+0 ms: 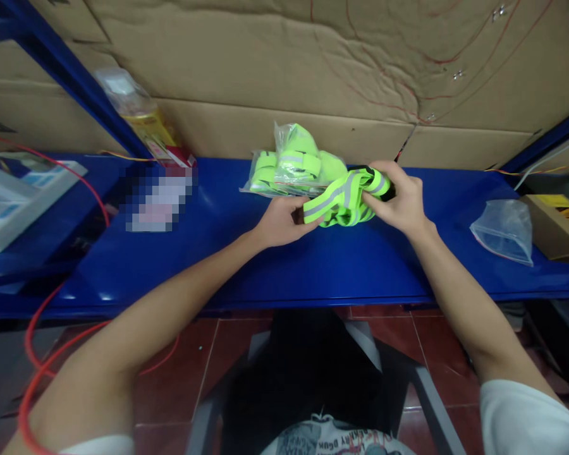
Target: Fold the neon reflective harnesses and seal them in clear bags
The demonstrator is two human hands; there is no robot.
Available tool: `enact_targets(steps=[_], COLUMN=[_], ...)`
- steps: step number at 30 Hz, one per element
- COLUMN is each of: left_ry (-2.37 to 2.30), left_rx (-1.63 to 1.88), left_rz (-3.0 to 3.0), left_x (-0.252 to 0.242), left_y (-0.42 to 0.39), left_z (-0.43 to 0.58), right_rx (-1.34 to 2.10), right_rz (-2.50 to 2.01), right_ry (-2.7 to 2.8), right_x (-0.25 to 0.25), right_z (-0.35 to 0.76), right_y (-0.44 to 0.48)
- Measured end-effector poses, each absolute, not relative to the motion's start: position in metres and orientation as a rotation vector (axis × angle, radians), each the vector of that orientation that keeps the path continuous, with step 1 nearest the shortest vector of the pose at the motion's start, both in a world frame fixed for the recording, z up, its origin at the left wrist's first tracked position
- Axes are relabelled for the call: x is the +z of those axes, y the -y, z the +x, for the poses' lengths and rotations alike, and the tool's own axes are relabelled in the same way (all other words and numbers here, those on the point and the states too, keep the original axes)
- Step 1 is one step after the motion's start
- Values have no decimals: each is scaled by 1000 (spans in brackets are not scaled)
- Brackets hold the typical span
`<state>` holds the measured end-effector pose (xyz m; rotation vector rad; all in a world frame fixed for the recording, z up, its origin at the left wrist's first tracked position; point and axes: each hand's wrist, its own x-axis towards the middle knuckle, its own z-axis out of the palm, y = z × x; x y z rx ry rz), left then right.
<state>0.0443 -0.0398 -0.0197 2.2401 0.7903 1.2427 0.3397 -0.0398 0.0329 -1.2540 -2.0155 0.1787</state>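
A neon-green strap bundle with grey reflective stripes point(344, 202) is held just above the blue shelf point(218, 265). My left hand point(281, 222) pinches its left end, fingers closed. My right hand point(399, 199) grips its right end, fingers curled around the folded straps. Directly behind the bundle lies a pile of clear bags holding more neon-green straps point(291, 165).
An empty clear plastic bag point(505, 229) lies at the right, beside an open cardboard box point(552, 230). A bagged bottle point(140, 114) leans at the back left, a white tray point(19, 196) at far left. Cardboard lines the back wall point(289, 69). Red cable point(42, 373) hangs below.
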Motion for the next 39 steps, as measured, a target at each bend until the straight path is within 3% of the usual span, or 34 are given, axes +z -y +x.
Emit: enact_targets(steps=[5,10,17,23,31,39], left_ry=[-625,-729,-802,-807,-747,-840], left_rx=[1106,1419,1361,1415,1441,1663], left_rz=[2334,2279,2299,2181,1825,1835], left_x=[-13,-18,-18,-18,-25,-33], left_y=[48,45,49,44,28,17], left_z=[43,50,55,52,50,45], right_rx=[-107,-134,-192,29,658,731], right_rz=[-1125,-849,-763,-977,-933,-956], right_ry=[2016,2175,2316,2231,1964,1737], right_x=[30,15,6,16,14,12], right_z=[347,327,296,312,315,320], right_y=[40,41,49,41,36,25])
